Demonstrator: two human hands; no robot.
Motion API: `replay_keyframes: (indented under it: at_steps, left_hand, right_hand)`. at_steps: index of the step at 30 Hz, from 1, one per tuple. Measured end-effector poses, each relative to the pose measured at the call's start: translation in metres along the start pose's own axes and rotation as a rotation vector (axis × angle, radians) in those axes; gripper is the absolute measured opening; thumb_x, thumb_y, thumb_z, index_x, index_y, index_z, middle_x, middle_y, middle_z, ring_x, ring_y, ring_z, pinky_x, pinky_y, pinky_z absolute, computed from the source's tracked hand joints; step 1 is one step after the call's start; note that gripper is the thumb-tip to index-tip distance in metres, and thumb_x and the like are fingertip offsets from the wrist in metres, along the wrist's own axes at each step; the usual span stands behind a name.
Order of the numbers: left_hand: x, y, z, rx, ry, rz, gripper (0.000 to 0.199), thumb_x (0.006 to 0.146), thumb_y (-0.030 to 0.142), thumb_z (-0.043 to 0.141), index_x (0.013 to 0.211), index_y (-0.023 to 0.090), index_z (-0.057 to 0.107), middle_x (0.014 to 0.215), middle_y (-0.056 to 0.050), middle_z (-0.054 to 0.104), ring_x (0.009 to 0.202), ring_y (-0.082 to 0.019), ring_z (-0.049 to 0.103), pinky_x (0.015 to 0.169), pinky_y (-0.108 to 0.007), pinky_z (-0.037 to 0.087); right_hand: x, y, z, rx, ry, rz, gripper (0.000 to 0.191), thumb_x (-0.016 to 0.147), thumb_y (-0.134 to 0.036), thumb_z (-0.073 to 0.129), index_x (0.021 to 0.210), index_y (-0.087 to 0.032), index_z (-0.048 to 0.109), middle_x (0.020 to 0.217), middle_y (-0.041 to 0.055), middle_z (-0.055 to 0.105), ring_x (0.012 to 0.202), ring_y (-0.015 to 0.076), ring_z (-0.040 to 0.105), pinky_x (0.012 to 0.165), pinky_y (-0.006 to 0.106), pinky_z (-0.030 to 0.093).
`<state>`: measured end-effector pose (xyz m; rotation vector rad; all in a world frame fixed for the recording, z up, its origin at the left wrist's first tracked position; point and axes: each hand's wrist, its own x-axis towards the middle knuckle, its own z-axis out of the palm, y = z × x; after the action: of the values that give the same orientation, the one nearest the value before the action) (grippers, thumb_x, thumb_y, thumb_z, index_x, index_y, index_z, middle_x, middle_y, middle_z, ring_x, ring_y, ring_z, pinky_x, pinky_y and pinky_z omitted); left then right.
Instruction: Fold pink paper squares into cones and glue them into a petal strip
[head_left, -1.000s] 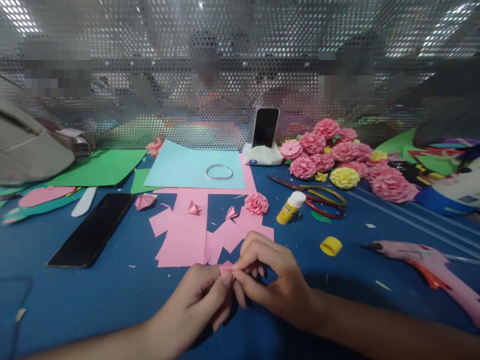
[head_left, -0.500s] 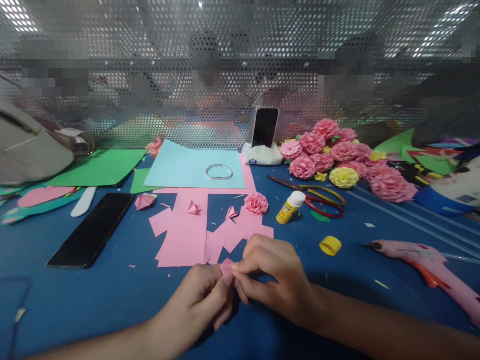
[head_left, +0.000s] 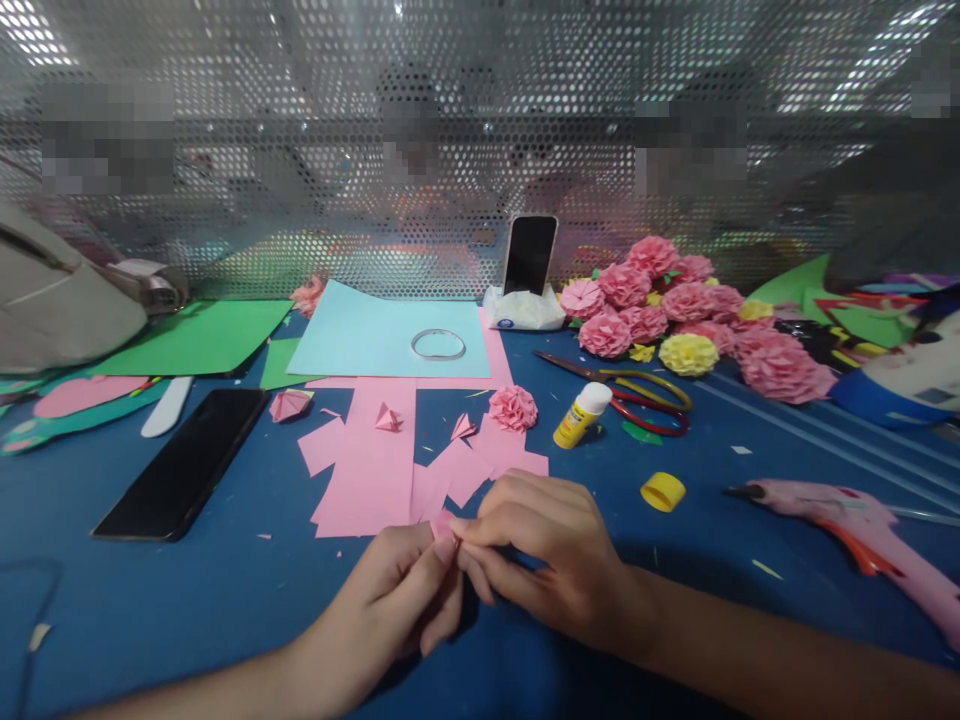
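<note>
Both hands meet at the front middle of the table over a small piece of pink paper (head_left: 442, 524). My left hand (head_left: 405, 590) pinches it between thumb and fingers. Closed on its right edge are the fingertips of my right hand (head_left: 547, 550); most of the piece is hidden by the fingers. Just beyond lie pink paper strips and squares (head_left: 371, 470), with folded pink pieces (head_left: 388, 417) on and beside them. A ruffled pink paper flower (head_left: 513, 408) sits at their far right. The yellow glue stick (head_left: 575, 416) stands to the right, tilted in view.
Scissors (head_left: 622, 385), a yellow cap (head_left: 663, 492) and a pink glue gun (head_left: 847, 520) lie right. Paper flowers (head_left: 645, 300) are heaped behind. A dark phone (head_left: 184, 465) lies left; another phone (head_left: 531, 255) leans on a tissue pack (head_left: 523, 309) before the perforated metal screen (head_left: 300, 200).
Both hands have shifted slightly left with the pink paper, whose visible part is now smaller and turned. The things on the table stay where they were.
</note>
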<state>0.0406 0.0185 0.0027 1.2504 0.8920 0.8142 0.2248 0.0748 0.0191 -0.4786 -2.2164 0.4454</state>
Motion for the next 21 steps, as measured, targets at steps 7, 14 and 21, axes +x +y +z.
replay_keyframes:
  at_steps: [7, 14, 21]
  left_hand:
    - [-0.003, 0.001, 0.001, -0.011, -0.046, 0.097, 0.052, 0.104, 0.054, 0.034, 0.089, 0.012, 0.061, 0.050, 0.007, 0.037, 0.046, -0.008, 0.032, 0.053, -0.020, 0.031]
    - [-0.002, 0.002, 0.005, 0.093, -0.103, 0.127, 0.050, 0.103, 0.056, 0.033, 0.085, 0.014, 0.055, 0.052, 0.008, 0.034, 0.044, -0.007, 0.029, 0.045, -0.018, 0.025]
    - [-0.001, 0.004, 0.003, 0.259, -0.123, 0.262, 0.047, 0.105, 0.049, 0.032, 0.084, 0.015, 0.057, 0.055, 0.007, 0.035, 0.047, -0.007, 0.031, 0.048, -0.017, 0.027]
  right_hand:
    - [-0.003, -0.003, 0.000, 0.387, 0.060, 0.238, 0.013, 0.099, -0.020, 0.051, 0.100, -0.018, 0.064, 0.082, 0.0021, 0.062, 0.071, 0.0119, 0.057, 0.065, 0.023, 0.046]
    - [-0.006, -0.008, 0.002, 0.824, -0.136, 0.456, 0.031, 0.097, -0.046, 0.056, 0.104, -0.017, 0.053, 0.066, -0.0026, 0.056, 0.054, 0.0102, 0.051, 0.053, 0.022, 0.038]
    - [0.000, -0.011, 0.000, 0.802, -0.197, 0.588, 0.021, 0.088, -0.034, 0.070, 0.089, -0.016, 0.057, 0.058, -0.0041, 0.056, 0.049, 0.0083, 0.049, 0.049, 0.019, 0.034]
